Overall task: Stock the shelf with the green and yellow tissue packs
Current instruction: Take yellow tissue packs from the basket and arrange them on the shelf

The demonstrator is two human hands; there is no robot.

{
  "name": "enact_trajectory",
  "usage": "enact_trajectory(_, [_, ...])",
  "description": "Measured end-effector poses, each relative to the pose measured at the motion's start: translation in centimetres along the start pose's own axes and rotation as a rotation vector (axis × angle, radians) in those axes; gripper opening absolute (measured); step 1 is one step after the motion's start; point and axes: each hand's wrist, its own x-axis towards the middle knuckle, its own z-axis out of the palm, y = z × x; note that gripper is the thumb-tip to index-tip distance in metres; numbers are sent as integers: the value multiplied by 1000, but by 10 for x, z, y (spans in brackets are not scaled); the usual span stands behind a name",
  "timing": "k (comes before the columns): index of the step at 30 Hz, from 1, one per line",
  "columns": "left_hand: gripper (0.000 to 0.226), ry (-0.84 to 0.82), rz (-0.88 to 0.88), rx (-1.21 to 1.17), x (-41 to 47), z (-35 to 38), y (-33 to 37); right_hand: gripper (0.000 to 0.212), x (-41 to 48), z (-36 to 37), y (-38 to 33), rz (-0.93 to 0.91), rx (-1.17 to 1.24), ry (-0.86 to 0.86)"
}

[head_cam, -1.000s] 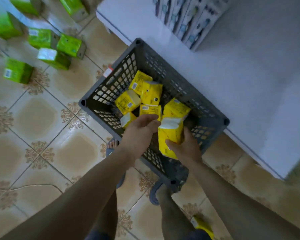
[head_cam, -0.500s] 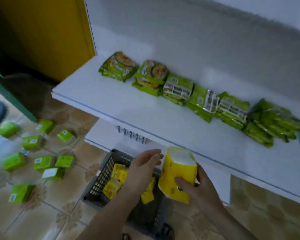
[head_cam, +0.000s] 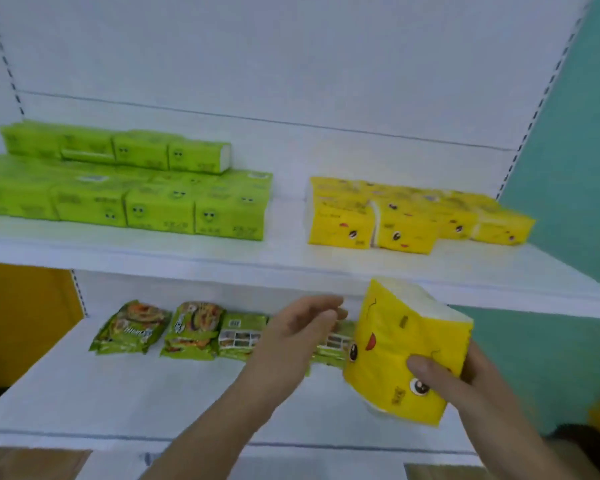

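Yellow pack held low before upper shelf | right hand grip clasps it, thumb on face | left hand grip released, empty, beside pack | lift clear of edge, set flush against yellow row, face forward

Right hand grips a yellow tissue pack below the stocked shelf.

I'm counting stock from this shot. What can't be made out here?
Head view:
- Stacked green tissue packs: cut off by the left edge, count unknown.
- Green snack packets on the lower shelf: the left hand hides part of the row.
- Yellow tissue pack held by the right hand: small print blurred.
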Motion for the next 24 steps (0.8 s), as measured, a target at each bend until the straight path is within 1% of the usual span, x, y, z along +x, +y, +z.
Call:
enact_trajectory(2, [21, -19, 58, 14, 17, 20, 20, 106, 8, -21, -25, -76, -54, 2])
enact_trajectory(3, [21, -26, 87, 29, 26, 29, 28, 102, 13, -31, -36, -120, -72, 9])
enact_trajectory(6, [20, -30, 170, 83, 59, 57, 45, 79, 28, -64, -68, -263, -127, 21])
enact_trajectory(8, [18, -12, 242, 146, 85, 74, 49, 58, 43, -91, -83, -333, -176, 75])
enact_trajectory(9, [18, 1, 288, 220, 99, 81, 49, 54, 53, -105, -88, -362, -234, 110])
enact_trajectory(11, [23, 45, 394, 498, 127, 94, 43, 55, 73, -130, -99, -407, -397, 149])
enact_trajectory(13, [32, 87, 503, 825, 153, 105, 38, 58, 97, -151, -107, -452, -637, 178])
enact_trajectory(14, [37, 87, 540, 959, 164, 110, 35, 60, 111, -162, -109, -478, -774, 182])
enact_trajectory(16, [47, 69, 557, 1161, 182, 120, 30, 52, 142, -178, -109, -517, -1051, 152])
enact_trajectory(17, [51, 70, 538, 1235, 188, 124, 27, 51, 158, -184, -105, -507, -1196, 128])
enact_trajectory(19, [55, 77, 495, 1328, 196, 129, 20, 67, 184, -190, -94, -459, -1482, 51])
enact_trajectory(20, [55, 73, 478, 1359, 198, 131, 17, 75, 195, -190, -88, -448, -1585, 11])
enact_trajectory(21, [56, 68, 467, 1383, 199, 132, 15, 79, 202, -188, -83, -442, -1641, -31])
enact_trajectory(24, [54, 75, 460, 1404, 199, 133, 9, 79, 214, -181, -66, -458, -1644, -160])
